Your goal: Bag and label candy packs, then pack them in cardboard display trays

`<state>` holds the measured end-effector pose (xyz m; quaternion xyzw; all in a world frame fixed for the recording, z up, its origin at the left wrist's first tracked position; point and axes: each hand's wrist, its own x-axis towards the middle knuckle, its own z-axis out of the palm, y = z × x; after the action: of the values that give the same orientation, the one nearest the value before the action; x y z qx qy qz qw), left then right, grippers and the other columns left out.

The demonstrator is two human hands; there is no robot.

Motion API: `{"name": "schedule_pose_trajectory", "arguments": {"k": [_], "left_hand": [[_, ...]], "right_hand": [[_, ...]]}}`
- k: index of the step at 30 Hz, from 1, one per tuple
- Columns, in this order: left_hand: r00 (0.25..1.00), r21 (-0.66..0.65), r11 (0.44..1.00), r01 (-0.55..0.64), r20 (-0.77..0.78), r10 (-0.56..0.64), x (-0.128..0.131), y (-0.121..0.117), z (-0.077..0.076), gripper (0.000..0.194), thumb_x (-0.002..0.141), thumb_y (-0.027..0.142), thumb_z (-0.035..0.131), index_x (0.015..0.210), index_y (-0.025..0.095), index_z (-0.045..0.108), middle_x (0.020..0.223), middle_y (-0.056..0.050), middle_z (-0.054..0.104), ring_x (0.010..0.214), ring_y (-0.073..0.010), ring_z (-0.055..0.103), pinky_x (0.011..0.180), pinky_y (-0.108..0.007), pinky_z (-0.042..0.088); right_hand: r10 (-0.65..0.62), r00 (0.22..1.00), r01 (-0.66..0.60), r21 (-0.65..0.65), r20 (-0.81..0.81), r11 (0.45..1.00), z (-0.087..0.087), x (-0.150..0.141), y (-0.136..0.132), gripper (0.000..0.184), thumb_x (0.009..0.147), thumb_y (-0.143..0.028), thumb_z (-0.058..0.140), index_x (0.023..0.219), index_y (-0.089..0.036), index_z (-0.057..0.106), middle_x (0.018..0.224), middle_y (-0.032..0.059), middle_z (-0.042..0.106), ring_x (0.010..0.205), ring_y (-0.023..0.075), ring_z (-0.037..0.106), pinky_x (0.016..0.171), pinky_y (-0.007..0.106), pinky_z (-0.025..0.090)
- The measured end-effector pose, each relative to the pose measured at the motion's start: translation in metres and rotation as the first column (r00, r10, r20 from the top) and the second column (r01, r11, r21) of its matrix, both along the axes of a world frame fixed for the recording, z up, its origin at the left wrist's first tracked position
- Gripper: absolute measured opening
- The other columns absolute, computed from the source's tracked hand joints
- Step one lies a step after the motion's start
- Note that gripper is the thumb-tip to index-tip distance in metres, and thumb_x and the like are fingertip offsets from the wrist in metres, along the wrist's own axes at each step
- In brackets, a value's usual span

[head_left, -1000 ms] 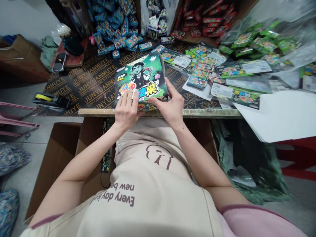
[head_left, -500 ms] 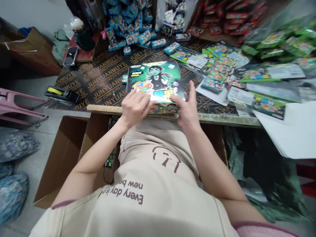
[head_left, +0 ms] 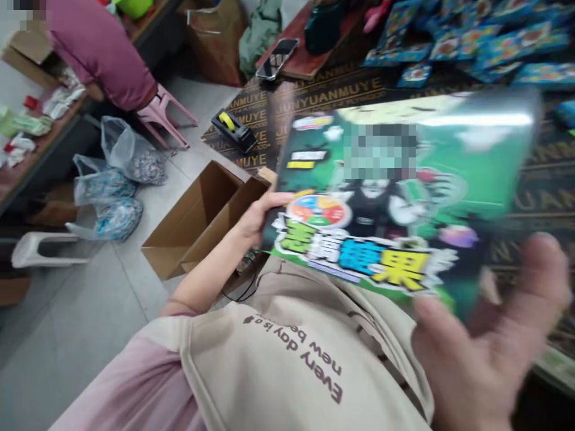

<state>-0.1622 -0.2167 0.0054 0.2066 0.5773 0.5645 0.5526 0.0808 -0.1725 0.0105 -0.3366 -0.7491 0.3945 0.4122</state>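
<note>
The glossy green rectangular package (head_left: 404,209) is held near the beige cloth apron (head_left: 256,365) and the dark lettered tabletop (head_left: 300,99), its opposite sides being gripped by the left hand (head_left: 256,218) and right hand (head_left: 485,347).

Glossy, seemingly plastic-coated green packet (head_left: 431,191); smooth brown cardboard box (head_left: 197,221); clear plastic bags (head_left: 130,143).

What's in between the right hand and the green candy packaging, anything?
Nothing that I can see. The right hand is at the lower right corner of the green candy packaging, thumb over its front, and the left hand is at its left edge.
</note>
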Motion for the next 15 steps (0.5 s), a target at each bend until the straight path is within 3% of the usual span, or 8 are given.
{"name": "schedule_pose_trajectory", "arguments": {"k": [2, 4, 6, 8, 10, 11, 15], "left_hand": [[0.965, -0.039, 0.965, -0.258, -0.053, 0.256, -0.033, -0.035, 0.000, 0.046, 0.077, 0.048, 0.050, 0.104, 0.014, 0.066, 0.097, -0.006, 0.074, 0.103, -0.0301, 0.067, 0.093, -0.048, 0.053], [0.861, -0.043, 0.865, -0.501, -0.125, 0.493, -0.059, -0.073, -0.009, 0.043, 0.073, 0.046, 0.051, 0.098, 0.015, 0.066, 0.089, -0.005, 0.074, 0.099, -0.0298, 0.068, 0.090, -0.046, 0.055], [0.715, -0.038, 0.725, -0.688, -0.209, 0.667, -0.074, -0.110, -0.025, 0.041, 0.068, 0.039, 0.058, 0.102, 0.016, 0.063, 0.090, -0.004, 0.073, 0.095, -0.0282, 0.069, 0.087, -0.044, 0.056], [0.524, 0.035, 0.559, -0.829, -0.303, 0.796, -0.077, -0.144, -0.044, 0.051, 0.062, 0.031, 0.064, 0.111, 0.019, 0.058, 0.098, -0.002, 0.071, 0.093, -0.0249, 0.069, 0.085, -0.040, 0.057], [0.346, 0.077, 0.408, -0.909, -0.406, 0.846, -0.072, -0.173, -0.066, 0.065, 0.057, 0.025, 0.069, 0.119, 0.022, 0.052, 0.109, -0.003, 0.068, 0.095, -0.0228, 0.068, 0.084, -0.036, 0.057], [0.290, 0.071, 0.358, -0.931, -0.450, 0.845, -0.068, -0.184, -0.077, 0.071, 0.056, 0.024, 0.071, 0.123, 0.022, 0.049, 0.115, -0.005, 0.065, 0.097, -0.0228, 0.067, 0.083, -0.035, 0.056], [0.253, -0.059, 0.273, -0.960, -0.595, 0.763, -0.047, -0.210, -0.125, 0.091, 0.057, 0.027, 0.075, 0.137, 0.021, 0.033, 0.129, -0.012, 0.056, 0.107, -0.0254, 0.063, 0.086, -0.035, 0.055]], "right_hand": [[0.209, 0.976, -0.216, -0.123, -0.064, 0.969, -0.002, -0.020, 0.008, 0.079, 0.086, -0.051, 0.054, 0.150, -0.046, 0.009, 0.156, 0.0057, 0.030, 0.134, 0.0364, 0.042, 0.100, 0.064, 0.045], [0.324, 0.944, -0.329, -0.123, -0.061, 0.936, -0.007, -0.035, 0.027, 0.076, 0.084, -0.054, 0.058, 0.149, -0.043, 0.022, 0.156, 0.0050, 0.029, 0.137, 0.0343, 0.039, 0.108, 0.061, 0.039], [0.298, 0.954, -0.298, 0.005, 0.037, 0.955, -0.014, -0.046, 0.049, 0.063, 0.084, -0.044, 0.062, 0.143, -0.039, 0.040, 0.151, 0.0056, 0.039, 0.137, 0.0322, 0.040, 0.113, 0.057, 0.034], [0.234, 0.967, -0.242, 0.076, 0.105, 0.967, -0.023, -0.055, 0.071, 0.048, 0.085, -0.034, 0.064, 0.132, -0.036, 0.054, 0.140, 0.0071, 0.054, 0.129, 0.0300, 0.051, 0.110, 0.053, 0.038], [0.217, 0.967, -0.229, 0.080, 0.136, 0.970, -0.038, -0.061, 0.087, 0.036, 0.086, -0.029, 0.063, 0.121, -0.032, 0.063, 0.125, 0.0089, 0.065, 0.115, 0.0282, 0.061, 0.102, 0.049, 0.047], [0.229, 0.961, -0.244, 0.085, 0.155, 0.966, -0.047, -0.064, 0.092, 0.031, 0.086, -0.028, 0.062, 0.117, -0.030, 0.065, 0.119, 0.0096, 0.068, 0.111, 0.0277, 0.064, 0.098, 0.047, 0.050], [0.327, 0.901, -0.386, 0.181, 0.286, 0.904, -0.088, -0.072, 0.101, 0.028, 0.088, -0.029, 0.058, 0.115, -0.024, 0.065, 0.114, 0.0117, 0.069, 0.103, 0.0280, 0.066, 0.088, 0.047, 0.052]]}}
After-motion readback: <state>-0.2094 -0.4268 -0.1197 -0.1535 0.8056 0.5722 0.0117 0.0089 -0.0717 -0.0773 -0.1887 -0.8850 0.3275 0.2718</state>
